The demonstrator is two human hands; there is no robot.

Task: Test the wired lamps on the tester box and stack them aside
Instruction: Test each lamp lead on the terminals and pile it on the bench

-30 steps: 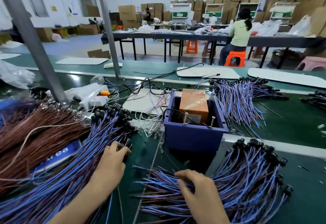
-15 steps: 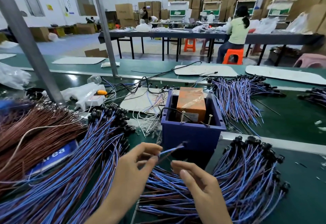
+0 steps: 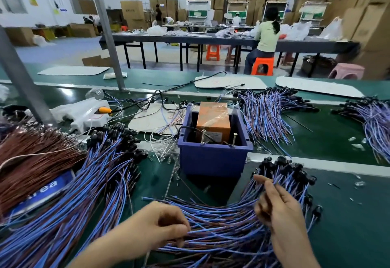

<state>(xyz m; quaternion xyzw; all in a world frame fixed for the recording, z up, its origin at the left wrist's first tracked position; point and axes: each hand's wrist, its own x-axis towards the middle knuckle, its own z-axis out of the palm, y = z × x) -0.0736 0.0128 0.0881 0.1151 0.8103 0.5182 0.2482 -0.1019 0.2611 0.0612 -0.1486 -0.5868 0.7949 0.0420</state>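
Once more down from the blue tester box (image 3: 211, 162) to the wired-lamp stack (image 3: 221, 223) just before it: pinching wire ends with left hand (image 3: 160, 225), resting half-open right hand (image 3: 278, 210) on strands. Probably another lamp tested, stacked.

The left hand (image 3: 160, 225) left the bundle at the left edge and, with the right, raised one lamp before the blue box (image 3: 213, 160). Now it sits at bottom centre, pinching wire ends of the pile (image 3: 221, 223). The right hand (image 3: 278, 208) has shifted to the lower right, fingertips among the wires.
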